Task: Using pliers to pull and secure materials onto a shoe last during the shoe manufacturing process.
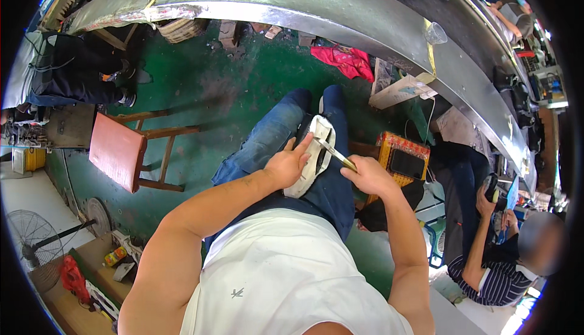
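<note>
The left hand (pixel 286 166) clamps a white-soled shoe (pixel 315 152) resting on the lap (sole up); the right hand (pixel 368 176) is closed around a slim tool (pixel 336 154), its tip touching the sole.

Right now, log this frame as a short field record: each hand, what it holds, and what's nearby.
left hand: steadies a shoe, sole up, on the lap
right hand: grips a thin tool, its tip on the sole
nearby left: wooden stool with red seat
nearby right: seated person in striped shirt
floor: green
</note>
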{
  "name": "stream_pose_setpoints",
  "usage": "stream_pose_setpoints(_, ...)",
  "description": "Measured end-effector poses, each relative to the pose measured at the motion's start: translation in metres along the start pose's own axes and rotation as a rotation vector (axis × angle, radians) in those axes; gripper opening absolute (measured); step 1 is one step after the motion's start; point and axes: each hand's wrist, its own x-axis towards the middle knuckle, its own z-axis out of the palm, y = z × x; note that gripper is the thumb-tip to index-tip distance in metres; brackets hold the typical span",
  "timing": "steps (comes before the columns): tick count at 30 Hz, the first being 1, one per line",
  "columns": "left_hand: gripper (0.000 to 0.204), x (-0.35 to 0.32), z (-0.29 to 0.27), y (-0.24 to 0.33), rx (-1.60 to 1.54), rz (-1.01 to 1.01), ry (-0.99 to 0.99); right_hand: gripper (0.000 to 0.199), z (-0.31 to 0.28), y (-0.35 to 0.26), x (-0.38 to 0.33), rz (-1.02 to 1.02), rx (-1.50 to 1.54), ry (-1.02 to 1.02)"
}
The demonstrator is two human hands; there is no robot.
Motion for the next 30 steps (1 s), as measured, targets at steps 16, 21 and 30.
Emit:
stream_pose_setpoints(16,0.072,-0.018,-0.034,0.036,0.181,-0.008,-0.295,0.045,0.024,-0.011,0.026,-0.198,-0.151,0.299)
stream_pose_setpoints(21,0.074,-0.036,0.01,0.005,-0.359,-0.237,0.115,0.044,0.051,-0.007,0.01,-0.267,-0.022,0.343)
stream_pose_setpoints(30,0.102,-0.043,0.0,0.004,-0.363,-0.15,-0.142,0.04,0.077,0.017,-0.005,-0.143,0.15,0.238)
